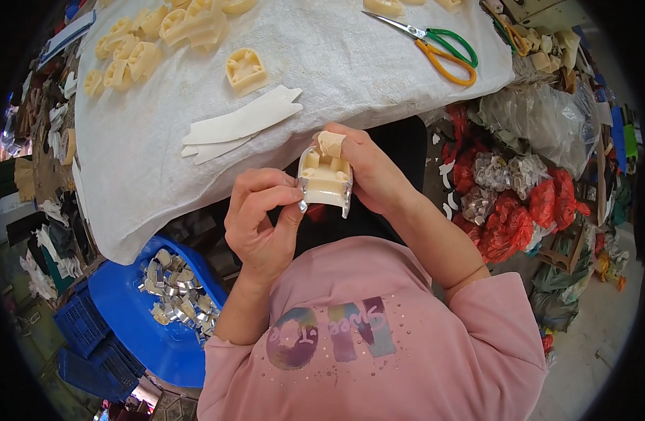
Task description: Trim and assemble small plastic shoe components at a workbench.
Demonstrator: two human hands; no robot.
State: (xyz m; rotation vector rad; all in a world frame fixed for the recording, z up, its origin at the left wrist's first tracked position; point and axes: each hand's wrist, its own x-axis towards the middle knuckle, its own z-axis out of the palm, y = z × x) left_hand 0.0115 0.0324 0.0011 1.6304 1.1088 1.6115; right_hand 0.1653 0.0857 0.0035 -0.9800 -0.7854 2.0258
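Observation:
Between my two hands is a hollow cream plastic block shaped like a shoe heel (325, 175), its open side with inner posts facing up. A shiny silver strip (346, 202) runs round its outer wall, with loose ends at the near side. My left hand (264, 214) pinches the strip's left end between thumb and fingers. My right hand (369, 170) grips the block from the far right side, and a beige wrap (330, 144) covers a fingertip there. Beyond them, a similar cream block (246, 72) and white cut strips (242, 127) lie on the white cloth.
The white woven cloth (350, 77) covers the table. Many cream blocks (196, 24) are heaped far left; scissors (435, 48) with green and orange handles lie far right. A blue plastic tub (129, 305) at left holds silver-covered pieces (182, 291). Red bags (508, 224) sit at right.

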